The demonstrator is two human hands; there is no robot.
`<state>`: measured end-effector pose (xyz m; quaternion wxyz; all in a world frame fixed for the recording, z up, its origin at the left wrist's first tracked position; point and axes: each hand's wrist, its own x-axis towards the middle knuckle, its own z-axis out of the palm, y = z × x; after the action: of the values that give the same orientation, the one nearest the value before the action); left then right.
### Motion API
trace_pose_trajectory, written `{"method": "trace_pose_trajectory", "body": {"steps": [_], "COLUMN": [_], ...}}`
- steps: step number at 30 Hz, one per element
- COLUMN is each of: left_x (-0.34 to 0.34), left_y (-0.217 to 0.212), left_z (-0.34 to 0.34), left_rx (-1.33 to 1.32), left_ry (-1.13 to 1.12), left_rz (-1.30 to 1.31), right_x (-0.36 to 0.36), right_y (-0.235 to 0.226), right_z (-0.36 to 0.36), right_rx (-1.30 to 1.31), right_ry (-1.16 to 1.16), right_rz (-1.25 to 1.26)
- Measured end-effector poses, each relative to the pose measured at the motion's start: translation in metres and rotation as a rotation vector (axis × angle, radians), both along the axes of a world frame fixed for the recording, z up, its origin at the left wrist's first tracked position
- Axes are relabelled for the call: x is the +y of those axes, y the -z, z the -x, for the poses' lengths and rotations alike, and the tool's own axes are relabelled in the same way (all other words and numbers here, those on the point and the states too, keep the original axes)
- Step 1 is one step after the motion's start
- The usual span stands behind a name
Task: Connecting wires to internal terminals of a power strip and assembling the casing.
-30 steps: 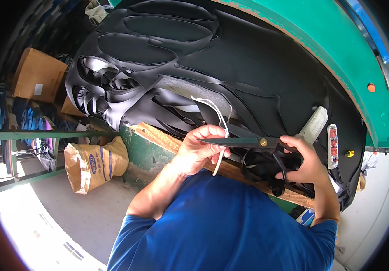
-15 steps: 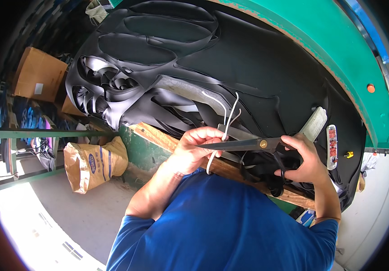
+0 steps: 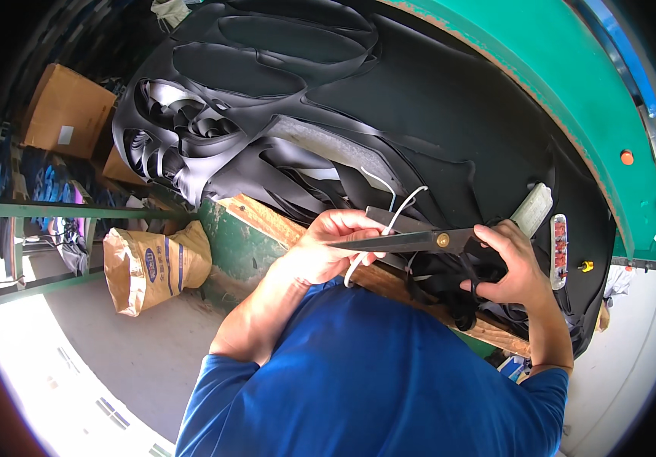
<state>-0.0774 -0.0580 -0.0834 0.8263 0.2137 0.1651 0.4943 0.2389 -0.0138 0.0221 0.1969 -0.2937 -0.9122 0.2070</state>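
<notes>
My left hand point(image 3: 337, 245) pinches a white cord point(image 3: 405, 206) between thumb and fingers. One end of the cord rises to the right and the other hangs below my fingers. My right hand point(image 3: 512, 263) grips the handles of a large pair of dark scissors point(image 3: 411, 242) with a brass-coloured pivot. Their blades are spread apart and reach left to my left fingers, with the cord crossing them. A thinner white strand point(image 3: 377, 180) lies just beyond, over the black sheet material point(image 3: 434, 99).
Cut black strips point(image 3: 297, 164) are heaped at the left of the bench, whose wooden edge point(image 3: 267, 221) is close to my body. A pale bar point(image 3: 532, 209) and a clear case point(image 3: 560, 251) lie right. A green machine beam point(image 3: 541, 68) arches behind. A paper sack point(image 3: 156, 266) stands left.
The upper end of the white cord has swung to the right and leans over more. Both hands and the scissors keep nearly the same pose, while the whole view has shifted slightly.
</notes>
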Motion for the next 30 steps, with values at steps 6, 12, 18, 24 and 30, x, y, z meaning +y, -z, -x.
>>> {"method": "trace_pose_trajectory", "body": {"steps": [6,12,18,24,30], "left_x": [0.0,0.001,0.0,0.0,-0.002], "left_y": [0.001,0.007,0.003,0.005,0.004], "left_z": [-0.001,0.005,0.004,0.003,0.003], "left_rx": [-0.02,-0.09,-0.122,-0.106,-0.123], "left_ry": [-0.014,0.0,-0.01,-0.05,-0.046], "left_rz": [0.017,0.017,0.015,0.042,0.062], "right_x": [0.002,0.008,0.008,0.009,0.007], "right_y": [0.004,0.001,0.007,0.009,0.008], "right_z": [0.003,0.006,0.003,0.006,0.011], "right_rx": [0.015,0.013,0.025,0.037,0.007], "right_ry": [-0.02,-0.055,-0.052,-0.049,-0.057], "right_rz": [0.037,0.052,0.122,0.07,-0.058]}}
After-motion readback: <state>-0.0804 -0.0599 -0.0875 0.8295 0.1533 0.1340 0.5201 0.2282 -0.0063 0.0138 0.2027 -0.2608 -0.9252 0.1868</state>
